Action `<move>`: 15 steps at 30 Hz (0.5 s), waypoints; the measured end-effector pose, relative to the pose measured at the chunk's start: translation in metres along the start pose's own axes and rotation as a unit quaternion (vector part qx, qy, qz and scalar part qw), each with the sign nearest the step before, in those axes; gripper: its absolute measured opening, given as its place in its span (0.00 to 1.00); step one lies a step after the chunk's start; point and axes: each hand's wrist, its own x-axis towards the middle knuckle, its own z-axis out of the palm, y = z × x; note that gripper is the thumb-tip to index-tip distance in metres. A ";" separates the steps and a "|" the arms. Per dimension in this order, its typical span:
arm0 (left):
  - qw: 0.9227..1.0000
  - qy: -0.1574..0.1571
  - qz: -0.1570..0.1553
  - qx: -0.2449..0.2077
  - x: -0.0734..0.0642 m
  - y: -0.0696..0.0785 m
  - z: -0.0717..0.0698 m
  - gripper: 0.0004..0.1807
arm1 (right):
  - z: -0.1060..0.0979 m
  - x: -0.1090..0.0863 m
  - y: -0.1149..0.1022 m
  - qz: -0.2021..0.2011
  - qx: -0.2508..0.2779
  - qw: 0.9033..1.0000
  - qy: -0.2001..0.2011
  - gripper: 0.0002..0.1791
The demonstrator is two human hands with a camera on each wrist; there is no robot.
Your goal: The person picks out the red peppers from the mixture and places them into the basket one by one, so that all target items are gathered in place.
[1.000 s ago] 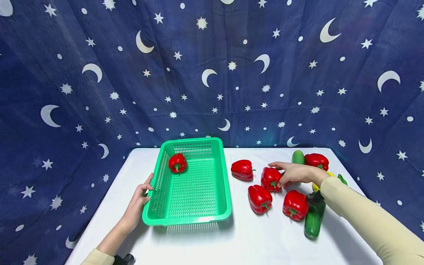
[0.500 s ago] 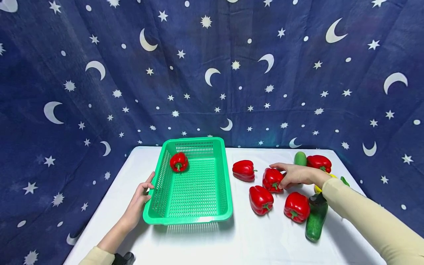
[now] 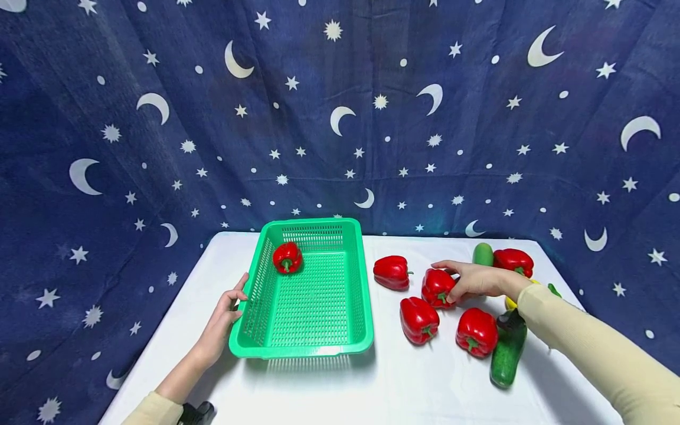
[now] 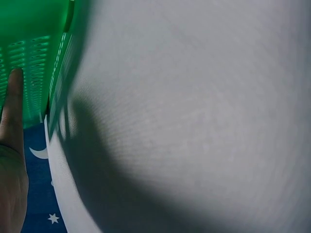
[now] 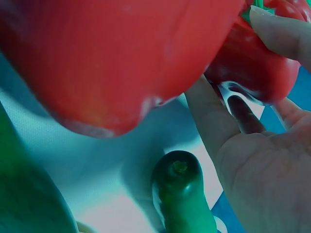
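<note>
Left hand (image 3: 215, 327) loose, fingers against left edge of basket (image 3: 303, 353). Farther: right hand (image 3: 482, 279) pointing leftward, thumb and fingers gripping a pepper (image 3: 434, 287) on table (image 3: 414, 383), off basket's right edge. Grip and pepper's spot unchanged from half a second back.

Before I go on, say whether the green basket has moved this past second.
No: in the head view, the green basket keeps its place against the far-left corner of the white table.
</note>
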 end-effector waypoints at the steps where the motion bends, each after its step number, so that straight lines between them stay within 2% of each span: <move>1: 1.000 0.000 0.000 -0.001 -0.001 0.000 0.000 0.13 | 0.001 0.000 0.001 0.001 0.000 1.000 0.001 0.56; 7: 1.000 -0.003 -0.005 -0.002 -0.003 -0.001 0.000 0.13 | 0.004 0.000 0.005 0.004 -0.010 1.000 0.009 0.55; 15: 1.000 -0.004 -0.004 0.004 0.000 0.001 -0.001 0.13 | 0.000 -0.001 0.001 0.000 -0.012 1.000 0.013 0.56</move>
